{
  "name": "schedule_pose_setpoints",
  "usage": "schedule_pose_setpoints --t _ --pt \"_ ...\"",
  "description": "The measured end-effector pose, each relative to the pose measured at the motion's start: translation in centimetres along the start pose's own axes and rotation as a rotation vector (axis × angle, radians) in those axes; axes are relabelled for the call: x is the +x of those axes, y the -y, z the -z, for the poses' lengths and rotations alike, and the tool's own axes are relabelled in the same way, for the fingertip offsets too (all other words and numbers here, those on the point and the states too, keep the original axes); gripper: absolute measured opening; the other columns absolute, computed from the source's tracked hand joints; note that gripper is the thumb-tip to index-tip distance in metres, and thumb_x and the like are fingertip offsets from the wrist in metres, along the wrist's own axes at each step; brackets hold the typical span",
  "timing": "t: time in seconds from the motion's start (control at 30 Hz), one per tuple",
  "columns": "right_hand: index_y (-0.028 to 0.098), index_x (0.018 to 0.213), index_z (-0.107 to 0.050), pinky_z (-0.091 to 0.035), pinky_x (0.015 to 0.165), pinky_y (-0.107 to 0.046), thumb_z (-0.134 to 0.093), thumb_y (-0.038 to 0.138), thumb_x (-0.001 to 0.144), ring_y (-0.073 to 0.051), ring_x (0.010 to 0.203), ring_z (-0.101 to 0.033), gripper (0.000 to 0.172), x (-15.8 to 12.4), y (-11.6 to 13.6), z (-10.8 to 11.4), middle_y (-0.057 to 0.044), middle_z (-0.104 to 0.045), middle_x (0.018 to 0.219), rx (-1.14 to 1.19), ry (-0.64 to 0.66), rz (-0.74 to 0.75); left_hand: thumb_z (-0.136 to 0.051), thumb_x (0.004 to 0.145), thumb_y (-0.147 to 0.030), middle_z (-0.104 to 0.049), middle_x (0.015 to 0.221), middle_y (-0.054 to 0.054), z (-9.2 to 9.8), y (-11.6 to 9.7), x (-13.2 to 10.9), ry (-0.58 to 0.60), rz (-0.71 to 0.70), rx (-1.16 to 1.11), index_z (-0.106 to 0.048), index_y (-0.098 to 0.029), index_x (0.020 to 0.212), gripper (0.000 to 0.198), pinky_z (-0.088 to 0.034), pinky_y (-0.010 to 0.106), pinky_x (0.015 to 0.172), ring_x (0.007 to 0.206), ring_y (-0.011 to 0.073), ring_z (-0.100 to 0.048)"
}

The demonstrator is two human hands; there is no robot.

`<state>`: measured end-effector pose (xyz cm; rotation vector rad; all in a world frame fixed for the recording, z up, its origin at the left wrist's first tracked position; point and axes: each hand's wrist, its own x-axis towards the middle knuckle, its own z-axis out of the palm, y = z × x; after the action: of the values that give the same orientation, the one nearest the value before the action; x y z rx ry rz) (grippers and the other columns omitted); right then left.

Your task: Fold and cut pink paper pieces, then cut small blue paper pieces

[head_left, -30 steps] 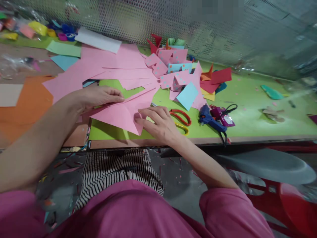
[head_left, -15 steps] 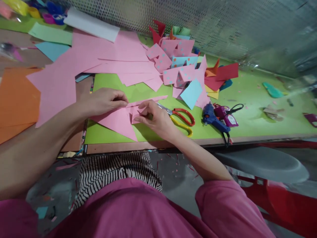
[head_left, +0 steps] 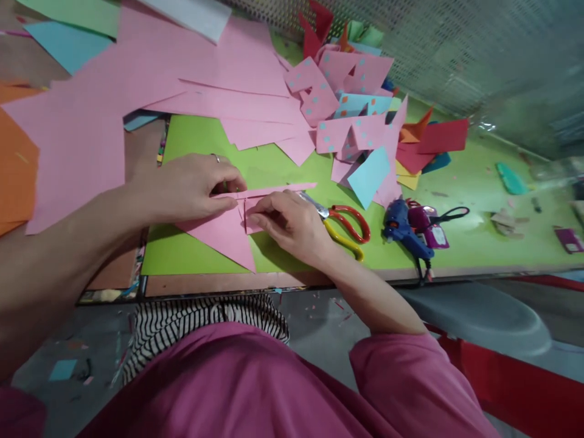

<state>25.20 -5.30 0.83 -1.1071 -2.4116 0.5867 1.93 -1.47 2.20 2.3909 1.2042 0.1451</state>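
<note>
My left hand point(head_left: 196, 185), a ring on one finger, is closed on the upper edge of a pink paper sheet point(head_left: 223, 234), thumb and fingertips together. My right hand point(head_left: 296, 228) pinches a small pink paper piece point(head_left: 251, 220) between thumb and fingers, beside the sheet's right side. A narrow pink strip point(head_left: 292, 188) runs along the top from the left fingertips past the right hand. Just right of that hand lie scissors point(head_left: 349, 222) with one red and one yellow handle; the blade tips are hidden behind it.
Large pink sheets point(head_left: 86, 140) cover the left and back. Dotted pink paper shapes point(head_left: 356, 131) are heaped at the back right, with a light blue square point(head_left: 370, 176) in front. A blue glue gun point(head_left: 404, 228) lies near the table's front edge. A grey stool point(head_left: 479, 316) stands below.
The small pink piece sits flatter and more upright-edged against the sheet under my right fingers. The left hand keeps its grip. The whole view has shifted and come nearer to the table.
</note>
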Motion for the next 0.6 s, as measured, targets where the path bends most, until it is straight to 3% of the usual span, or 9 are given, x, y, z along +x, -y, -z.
schedule_pose_setpoints --t 0.4,0.6 --pt "0.018 0.097 -0.069 -0.044 0.077 -0.031 -0.06 0.027 0.103 -0.016 0.083 -0.062 0.014 0.23 -0.19 -0.17 -0.004 -0.076 0.092 0.072 -0.065 0.041 -0.042 0.094 -0.041 -0.077 0.108 0.009 -0.17 0.36 -0.09 -0.081 -0.046 0.013 -0.074 -0.022 0.116 0.044 -0.051 0.043 0.083 0.099 0.0291 -0.069" --pt "0.018 0.095 -0.068 -0.044 0.077 -0.031 -0.061 0.027 0.102 -0.016 0.083 -0.061 0.013 0.19 -0.25 0.01 -0.004 -0.076 0.092 0.089 -0.034 0.032 -0.049 0.092 -0.04 -0.076 0.101 0.008 -0.5 0.56 -0.04 -0.064 -0.065 -0.006 -0.074 -0.022 0.113 0.038 -0.05 0.04 0.079 0.092 0.0267 -0.067"
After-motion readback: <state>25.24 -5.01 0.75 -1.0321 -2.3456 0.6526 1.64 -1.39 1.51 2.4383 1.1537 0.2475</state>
